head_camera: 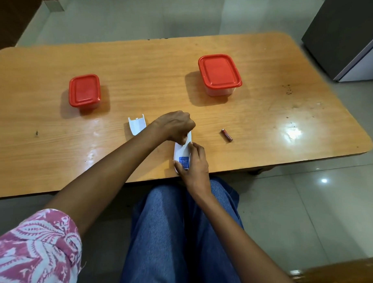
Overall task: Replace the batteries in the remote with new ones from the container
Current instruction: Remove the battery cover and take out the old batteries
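A white remote (181, 152) lies face down near the table's front edge, a blue label on its back. My right hand (195, 164) grips its near end and right side. My left hand (176, 125) curls over its far end, fingertips pressed into the battery bay, which is hidden. The remote's white battery cover (137, 126) lies loose on the table just left of my left wrist. One red battery (226, 135) lies on the table to the right of the remote. Two closed containers with red lids stand further back: a small container (84, 91) on the left, a larger container (219, 73) on the right.
The wooden table (286, 108) has rounded corners and glossy glare patches at right. A grey cabinet (346, 30) stands beyond the table's right end. My knees in blue jeans (180, 226) sit under the front edge.
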